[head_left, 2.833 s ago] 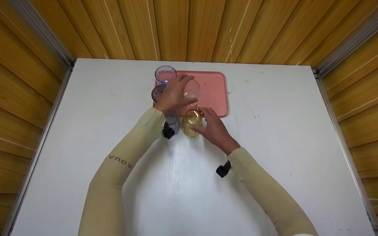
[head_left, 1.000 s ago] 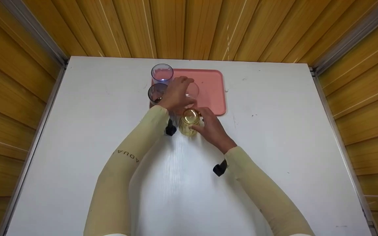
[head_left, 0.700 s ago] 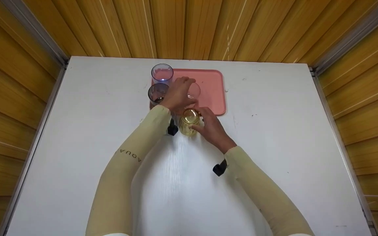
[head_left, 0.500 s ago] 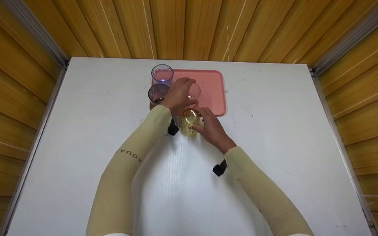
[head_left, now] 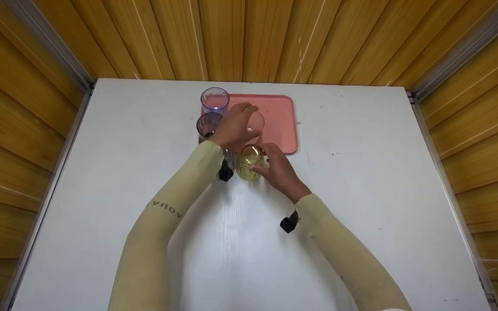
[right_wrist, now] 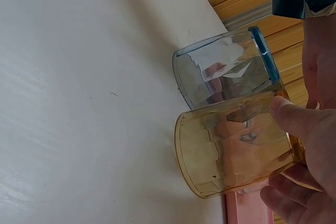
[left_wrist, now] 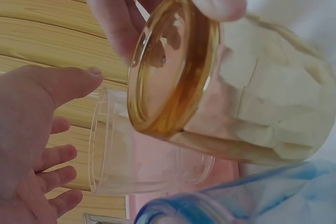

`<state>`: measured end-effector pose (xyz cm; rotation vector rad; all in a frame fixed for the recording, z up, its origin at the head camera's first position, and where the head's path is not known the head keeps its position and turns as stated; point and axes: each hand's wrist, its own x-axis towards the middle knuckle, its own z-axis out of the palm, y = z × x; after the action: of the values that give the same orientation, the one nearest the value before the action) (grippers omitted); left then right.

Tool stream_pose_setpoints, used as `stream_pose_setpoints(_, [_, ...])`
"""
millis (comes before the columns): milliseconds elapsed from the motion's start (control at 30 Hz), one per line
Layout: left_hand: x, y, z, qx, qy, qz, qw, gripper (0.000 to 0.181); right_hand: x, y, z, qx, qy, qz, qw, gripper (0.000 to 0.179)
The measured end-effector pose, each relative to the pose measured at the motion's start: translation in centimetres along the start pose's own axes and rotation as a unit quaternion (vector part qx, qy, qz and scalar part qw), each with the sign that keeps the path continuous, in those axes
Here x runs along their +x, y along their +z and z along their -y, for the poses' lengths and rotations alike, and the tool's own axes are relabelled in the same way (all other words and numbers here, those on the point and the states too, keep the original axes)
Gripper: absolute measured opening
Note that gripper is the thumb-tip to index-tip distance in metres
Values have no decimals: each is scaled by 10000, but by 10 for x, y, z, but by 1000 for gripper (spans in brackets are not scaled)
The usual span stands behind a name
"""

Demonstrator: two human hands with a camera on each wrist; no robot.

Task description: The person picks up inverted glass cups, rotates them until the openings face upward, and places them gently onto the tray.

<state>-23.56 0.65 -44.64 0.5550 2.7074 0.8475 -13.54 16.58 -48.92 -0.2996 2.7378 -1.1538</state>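
My right hand holds an upside-down yellow glass by its thick base, thumb on one side and fingers on the other. The glass stands on the table at the near edge of the pink tray. My left hand reaches over the tray, thumb and fingers spread around the rim of a clear glass. In the left wrist view its fingertips lie just short of that rim. Touching or overlapping the yellow glass is an inverted blue-tinted glass, mostly hidden by my left wrist in the head view.
A blue-rimmed glass and a dark grey glass stand mouth up at the tray's left side, the grey one partly behind my left hand. The white table is bounded by wood-plank walls.
My left hand and forearm have shifted slightly right, covering more of the blue-tinted glass. My right hand stays on the yellow glass. The head view has shifted a little.
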Motion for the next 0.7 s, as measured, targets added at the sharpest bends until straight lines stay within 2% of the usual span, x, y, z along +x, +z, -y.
stream_pose_setpoints(433, [-15, -10, 4, -131, -10, -40, 9999, 67, 0, 0, 0, 91, 50, 15, 9999, 62])
stream_pose_setpoints(700, [-24, -15, 6, 90, 24, -104, 9999, 65, 1, 0, 0, 119, 92, 61, 9999, 62])
